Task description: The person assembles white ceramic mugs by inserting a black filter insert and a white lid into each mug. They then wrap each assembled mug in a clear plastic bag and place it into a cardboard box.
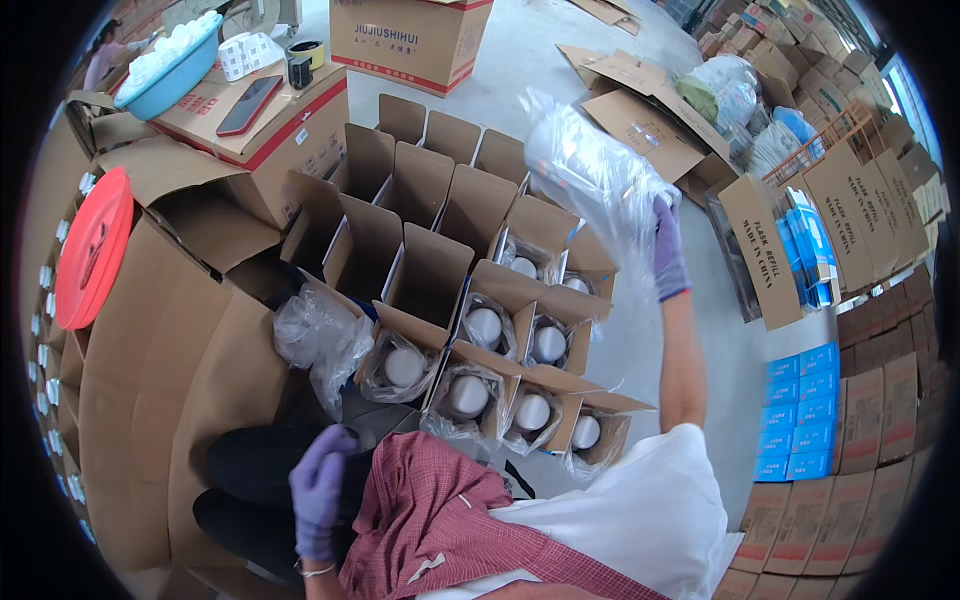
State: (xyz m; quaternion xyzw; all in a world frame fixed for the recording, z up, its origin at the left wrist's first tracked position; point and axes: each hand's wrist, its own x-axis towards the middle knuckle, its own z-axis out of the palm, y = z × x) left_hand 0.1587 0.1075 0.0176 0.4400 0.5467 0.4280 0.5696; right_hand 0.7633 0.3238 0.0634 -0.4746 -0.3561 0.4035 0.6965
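Observation:
In its purple glove my right hand (668,243), stretched out to the right of the cartons, is closed on a crumpled clear plastic bag (590,150). Whether the bag holds anything is hard to see. My left hand (318,495), gloved in purple too, is over my lap, its fingers bent and slightly blurred; nothing shows clearly in it. Before me stand open upright cartons (432,275). Bare insides show in the far and left ones, while several near and right ones hold bottles with round white tops (469,396) in clear bags. Crumpled clear plastic (320,340) lies at their left.
A closed carton (285,150) at far left carries a blue basin (180,75) of white items, a phone (249,105) and tape (308,52). A red lid-like disc (93,248) is at left. Flattened cardboard (650,125), blue boxes (798,415) and stacked cartons (800,520) fill the right.

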